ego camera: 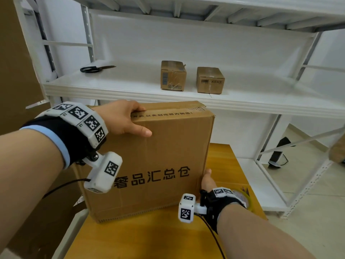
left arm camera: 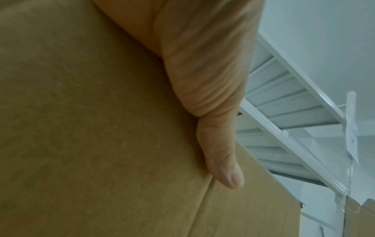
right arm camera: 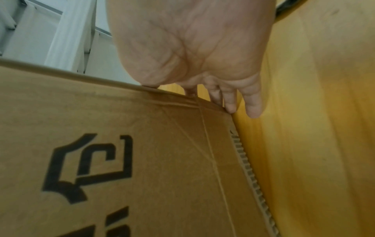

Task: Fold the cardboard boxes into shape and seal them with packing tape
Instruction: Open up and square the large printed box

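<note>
Cardboard box (ego camera: pixel 155 159), big one w/ black printed characters, stands on the yellow wooden table (ego camera: pixel 149 238), tilted up so the printed face looks at the head cam. It sits in front of the white shelf (ego camera: pixel 130 85). Top edge already looks closed; a strip of clear tape seems to run along it, though I can't be sure from here. Bottom edge shows raw corrugated ends in the right wrist view, so that side is prob. still unsealed.

Step in hand, as I read it: turning or repositioning the box to get at the next seam. Next move calls for a steady two-handed roll so the open flaps come up, then pressing flaps flat and fetching tape. A roll of tape (ego camera: pixel 242 200) seems to lie on the table just behind the right wrist, mostly hidden.

Left hand (ego camera: pixel 123 118): grips the top left corner, fingers curled over the top edge, thumb pressed flat on the front face (left wrist view shows the thumb laid along a crease).

Right hand (ego camera: pixel 207 181): at the lower right edge, fingers fairly straight, tips reaching down past the side of the box toward the table; bracing, not pinching.

Two small boxes (ego camera: pixel 192 78) and scissors (ego camera: pixel 96 69) lie on the shelf, well apart from the work.
</note>
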`<state>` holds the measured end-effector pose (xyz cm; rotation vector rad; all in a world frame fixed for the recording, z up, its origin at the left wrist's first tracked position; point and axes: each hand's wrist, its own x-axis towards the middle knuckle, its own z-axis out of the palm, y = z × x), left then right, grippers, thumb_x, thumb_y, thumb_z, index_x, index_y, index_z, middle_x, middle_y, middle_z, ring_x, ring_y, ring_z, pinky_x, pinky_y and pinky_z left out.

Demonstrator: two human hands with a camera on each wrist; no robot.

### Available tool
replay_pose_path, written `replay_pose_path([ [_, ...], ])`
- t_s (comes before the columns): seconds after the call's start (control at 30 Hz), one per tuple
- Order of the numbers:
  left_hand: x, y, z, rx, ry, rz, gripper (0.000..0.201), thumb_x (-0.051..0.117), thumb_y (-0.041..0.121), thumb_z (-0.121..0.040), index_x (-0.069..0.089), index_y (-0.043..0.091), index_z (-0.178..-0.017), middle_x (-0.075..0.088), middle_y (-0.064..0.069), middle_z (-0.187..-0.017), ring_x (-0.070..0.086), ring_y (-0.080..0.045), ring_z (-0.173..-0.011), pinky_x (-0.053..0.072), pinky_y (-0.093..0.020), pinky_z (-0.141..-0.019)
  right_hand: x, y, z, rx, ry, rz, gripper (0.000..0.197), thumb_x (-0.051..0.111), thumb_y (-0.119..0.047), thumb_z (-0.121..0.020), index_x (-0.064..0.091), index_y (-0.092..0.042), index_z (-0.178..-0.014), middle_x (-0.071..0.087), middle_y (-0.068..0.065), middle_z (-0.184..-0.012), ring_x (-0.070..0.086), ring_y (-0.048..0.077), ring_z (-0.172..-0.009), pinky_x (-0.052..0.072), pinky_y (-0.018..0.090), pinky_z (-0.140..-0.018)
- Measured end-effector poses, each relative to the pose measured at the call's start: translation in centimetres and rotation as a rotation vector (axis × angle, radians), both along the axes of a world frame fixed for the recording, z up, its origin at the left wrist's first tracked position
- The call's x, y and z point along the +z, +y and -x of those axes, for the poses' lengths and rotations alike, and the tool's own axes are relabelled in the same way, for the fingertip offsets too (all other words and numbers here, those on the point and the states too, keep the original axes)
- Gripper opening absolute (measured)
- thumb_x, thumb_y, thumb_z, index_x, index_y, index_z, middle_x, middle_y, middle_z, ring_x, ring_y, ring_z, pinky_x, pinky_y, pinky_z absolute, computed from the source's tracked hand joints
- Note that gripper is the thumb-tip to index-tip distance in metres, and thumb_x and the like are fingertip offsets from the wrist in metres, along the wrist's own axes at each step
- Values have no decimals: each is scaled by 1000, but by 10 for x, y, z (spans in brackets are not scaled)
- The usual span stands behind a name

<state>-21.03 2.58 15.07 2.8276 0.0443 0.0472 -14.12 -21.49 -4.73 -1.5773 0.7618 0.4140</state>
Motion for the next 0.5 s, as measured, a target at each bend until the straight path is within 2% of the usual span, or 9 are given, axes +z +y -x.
replay_pose_path([
  [0.13, 7, 4, 5, -7, 6, -11, 109, 64, 71, -53, 36, 23, -146, 51, 2, -135, 50, -14, -112, 43, -36, -103, 9, -6, -1, -22, 9, -38, 77, 17, -56, -104, 26, 5, -151, 29, 25, -156, 31, 39, -143, 26, 45, -114],
  [0.23, 15, 8, 11, 17, -23, 12, 106, 64, 69, -54, 36, 22, -145, 51, 2, -133, 49, -14, -110, 43, -36, -102, 14, -11, 4, -41, -20, -104, 77, 22, -57, -104, 23, 3, -152, 30, 24, -156, 32, 38, -142, 27, 46, -113],
  [0.33, 24, 14, 17, 60, -62, 54, 103, 63, 70, -56, 37, 23, -144, 53, 4, -123, 53, -15, -106, 45, -34, -95, 16, -14, 8, -80, -45, -206, 79, 29, -60, -102, 20, -3, -155, 30, 22, -157, 36, 38, -140, 32, 48, -111],
  [0.43, 32, 22, 22, 90, -84, 127, 101, 64, 71, -58, 39, 22, -143, 56, 3, -120, 57, -17, -103, 46, -33, -90, 29, -19, 3, -88, -123, -230, 73, 34, -58, -101, 26, -8, -154, 33, 19, -155, 41, 37, -136, 37, 46, -105],
  [0.5, 37, 30, 28, 104, -112, 231, 109, 68, 81, -54, 41, 23, -142, 59, 2, -122, 60, -16, -102, 49, -33, -87, 44, -23, -1, -132, -154, -318, 80, 45, -70, -87, 38, -18, -147, 43, 12, -149, 51, 36, -124, 43, 47, -98],
])
